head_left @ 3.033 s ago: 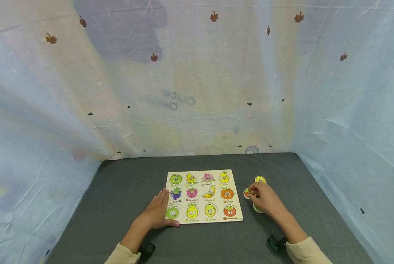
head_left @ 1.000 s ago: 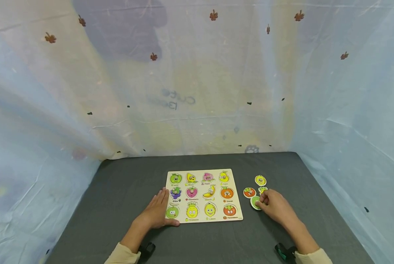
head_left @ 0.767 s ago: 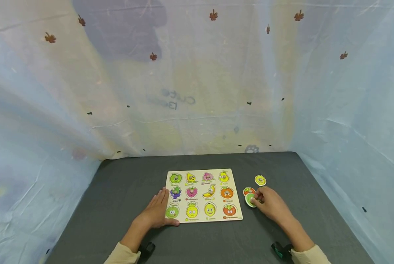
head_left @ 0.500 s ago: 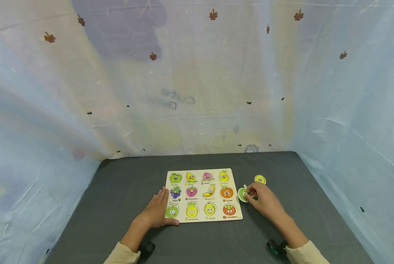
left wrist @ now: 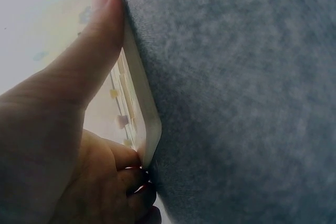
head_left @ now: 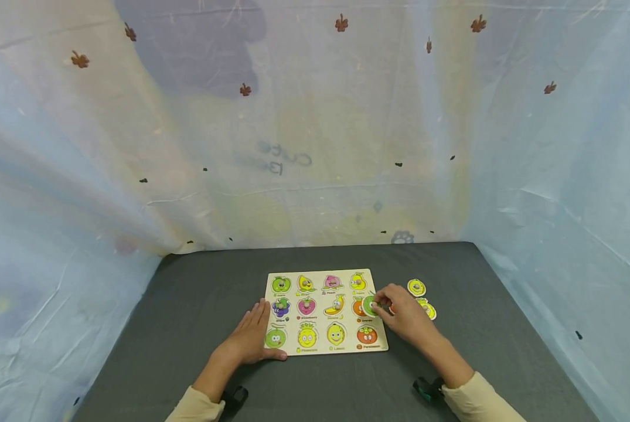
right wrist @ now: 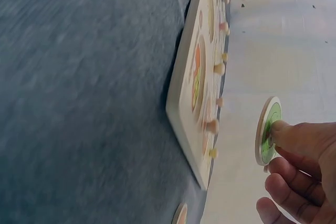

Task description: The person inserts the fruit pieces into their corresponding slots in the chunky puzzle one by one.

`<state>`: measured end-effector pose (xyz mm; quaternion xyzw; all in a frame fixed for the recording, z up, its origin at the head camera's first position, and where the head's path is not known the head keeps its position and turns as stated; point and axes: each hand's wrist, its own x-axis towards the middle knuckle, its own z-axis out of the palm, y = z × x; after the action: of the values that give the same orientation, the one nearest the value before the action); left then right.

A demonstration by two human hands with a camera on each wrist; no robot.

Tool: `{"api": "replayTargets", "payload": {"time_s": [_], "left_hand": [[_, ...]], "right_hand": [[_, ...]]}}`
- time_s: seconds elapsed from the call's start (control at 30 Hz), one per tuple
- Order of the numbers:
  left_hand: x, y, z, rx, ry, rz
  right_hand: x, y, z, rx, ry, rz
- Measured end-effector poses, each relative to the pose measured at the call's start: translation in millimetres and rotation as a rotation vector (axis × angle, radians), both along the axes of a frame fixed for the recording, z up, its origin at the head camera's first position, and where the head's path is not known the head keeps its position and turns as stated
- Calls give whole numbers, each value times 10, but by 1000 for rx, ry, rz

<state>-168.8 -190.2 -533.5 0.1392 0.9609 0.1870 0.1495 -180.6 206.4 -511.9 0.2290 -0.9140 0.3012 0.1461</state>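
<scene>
My right hand pinches a round green fruit puzzle piece by its knob. In the head view the piece hangs over the right side of the wooden fruit puzzle board, in front of the orange. The right wrist view shows this green piece tilted on edge, apart from the board. Fingers straight, my left hand rests along the board's left edge, its thumb against the front edge. Knobbed pieces fill the upper two rows; the bottom row shows recesses with printed fruit.
To the right of the board lie a round yellow piece and a pineapple piece. A red persimmon piece is mostly hidden by my right hand. Everything lies on a dark grey cloth-covered table, with a patterned curtain around it.
My right hand has picked up the green piece from among the loose ones and carried it left over the board's right edge. The left hand stays in place.
</scene>
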Motion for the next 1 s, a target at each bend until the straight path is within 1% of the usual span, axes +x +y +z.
{"api": "replayTargets", "payload": {"time_s": [0.23,0.4,0.53,0.73,0.87,1.0], "left_hand": [[15,7,29,2,1,1],[21,22,53,4,-5,5],[15,29,61,1,-5,5],[15,30,54,-5,-8,1],[17,33,58,-3,-14,7],[20,30,60,6,-16,12]], "right_hand": [[-44,-179,9,32,-59,2],[-56,-316,24,15,-39,68],[-83,-425,3,21,-21,124],[-126,-600,-51,40,-40,166],[-137,-710,-55,67,-51,196],[-142,-804,-58,96,-51,200]]}}
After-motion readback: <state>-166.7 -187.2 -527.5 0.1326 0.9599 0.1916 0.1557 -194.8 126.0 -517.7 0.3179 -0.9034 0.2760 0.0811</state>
